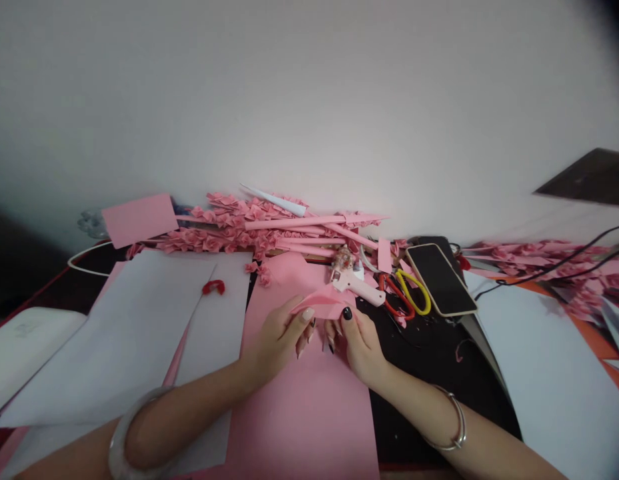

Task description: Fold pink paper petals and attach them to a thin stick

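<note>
A small folded piece of pink paper [323, 307] is held between both hands, above a large pink sheet [309, 407]. My left hand [284, 333] pinches its left end, thumb on top and fingers curled beneath. At the right end, my right hand [362, 340] grips it the same way, its dark-nailed thumb on the near face. Just beyond the right hand lies a white glue gun [359, 287], partly behind the held paper.
Pink paper flowers and rolled stems [289, 230] line the wall. Red-and-yellow-handled scissors [414, 292] and a phone [442, 280] lie right. White sheets [124, 333] cover the left; another white sheet [554, 373] lies far right, near black cables [554, 267].
</note>
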A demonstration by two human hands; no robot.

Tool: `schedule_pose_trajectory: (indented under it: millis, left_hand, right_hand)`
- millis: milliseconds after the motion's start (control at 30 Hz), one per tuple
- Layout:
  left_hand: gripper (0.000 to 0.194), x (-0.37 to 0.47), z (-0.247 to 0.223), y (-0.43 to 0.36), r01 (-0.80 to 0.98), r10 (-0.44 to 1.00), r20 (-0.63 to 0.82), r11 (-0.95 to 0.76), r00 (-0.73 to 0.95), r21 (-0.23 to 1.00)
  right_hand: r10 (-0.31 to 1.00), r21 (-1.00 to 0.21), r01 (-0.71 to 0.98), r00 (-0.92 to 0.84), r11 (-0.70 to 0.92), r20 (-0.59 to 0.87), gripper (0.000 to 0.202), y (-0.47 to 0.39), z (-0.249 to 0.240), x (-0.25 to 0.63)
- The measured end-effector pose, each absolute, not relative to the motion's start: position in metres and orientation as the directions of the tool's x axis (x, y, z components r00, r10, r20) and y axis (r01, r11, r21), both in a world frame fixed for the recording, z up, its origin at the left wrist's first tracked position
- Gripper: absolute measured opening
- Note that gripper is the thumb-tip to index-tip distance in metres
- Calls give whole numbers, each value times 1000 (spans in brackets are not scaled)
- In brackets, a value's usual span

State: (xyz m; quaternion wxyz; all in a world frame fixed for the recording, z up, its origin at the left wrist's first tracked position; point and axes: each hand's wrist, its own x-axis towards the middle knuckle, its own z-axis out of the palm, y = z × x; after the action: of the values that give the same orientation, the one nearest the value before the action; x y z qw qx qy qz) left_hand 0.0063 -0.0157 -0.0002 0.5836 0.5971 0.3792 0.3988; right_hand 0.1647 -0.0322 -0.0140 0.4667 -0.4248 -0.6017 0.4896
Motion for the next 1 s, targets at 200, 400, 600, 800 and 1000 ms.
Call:
schedule_pose_trajectory:
  millis: [200,400,600,800,1000]
  left_hand:
    - [39,8,-2,-19,76,928,3,-34,372,997]
    - [41,8,-1,-20,178,947,15,-76,321,981]
    - [40,6,-3,-17,158,905,-41,-30,423,987]
    - [35,4,-2,-18,155,839,-52,-38,541,987]
    - [39,9,-4,-20,167,887,-75,-2,455,986]
  right_hand:
    - [975,-979,63,-129,192,183,41,-33,-11,163]
    - [978,-973,156,-148,173,150,45,-34,-15,168]
    - [965,-960,208,-223,189,141,47,-31,-13,175]
    - [952,-929,272,-246,249,183,50,-30,-11,173]
    - [940,-883,344,-235,318,247,50,-32,-7,167]
